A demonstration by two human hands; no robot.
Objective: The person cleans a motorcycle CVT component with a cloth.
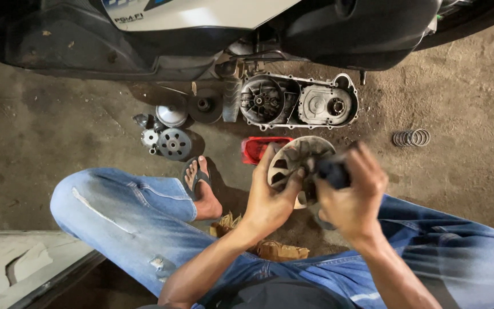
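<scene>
Down on the workshop floor, and the left hand (pixel 270 200) has a finned metal pulley disc (pixel 299 160) up in front of the knees, clear of the ground. The thumb and fingers wrap the disc's lower left rim, one finger reaching up along its edge, so the fins face the camera. The right hand (pixel 351 197) is clenched around a dark tool handle (pixel 333 173), blurred, pressed against the disc's right side; what the tip is I cannot tell. So the disc sits between the two hands, gripped at the left, met by the tool at the right.

Just behind the disc, a red tray (pixel 258 149) lies on the concrete. Beyond it, the scooter's open transmission case (pixel 298 102) shows its two round cavities. To the left, several removed round drive parts (pixel 172 129) are laid out together, near a sandalled foot (pixel 201 186). Well off to the right, a coil spring (pixel 411 138) lies on its own. Crumpled cardboard (pixel 275 249) sits under the forearms, between blue-jeaned legs.
</scene>
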